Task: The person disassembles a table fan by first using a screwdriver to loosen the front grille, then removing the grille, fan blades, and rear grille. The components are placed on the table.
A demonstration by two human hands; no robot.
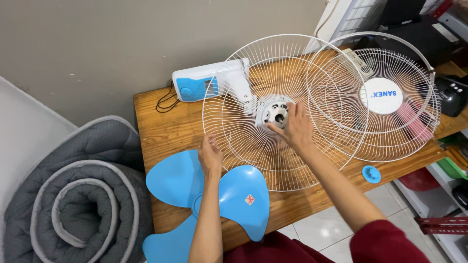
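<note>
A white wire rear fan guard (pixel 243 122) stands tilted on a wooden table (pixel 165 126), fixed to a white and blue fan body (pixel 204 83). My left hand (pixel 210 157) pinches the guard's lower left rim. My right hand (pixel 294 127) rests its fingers on the grey motor hub (pixel 276 112) at the guard's centre. A blue three-bladed fan blade (pixel 239 195) lies on the table's near edge under my left forearm. A second white front guard (pixel 385 97) with a round white centre cap leans behind on the right.
A small blue round cap (pixel 371 174) lies near the table's right front edge. A rolled grey mattress (pixel 73 204) sits on the floor at the left. Dark devices (pixel 451 95) and shelves crowd the right side. A black cable (pixel 165 102) trails by the wall.
</note>
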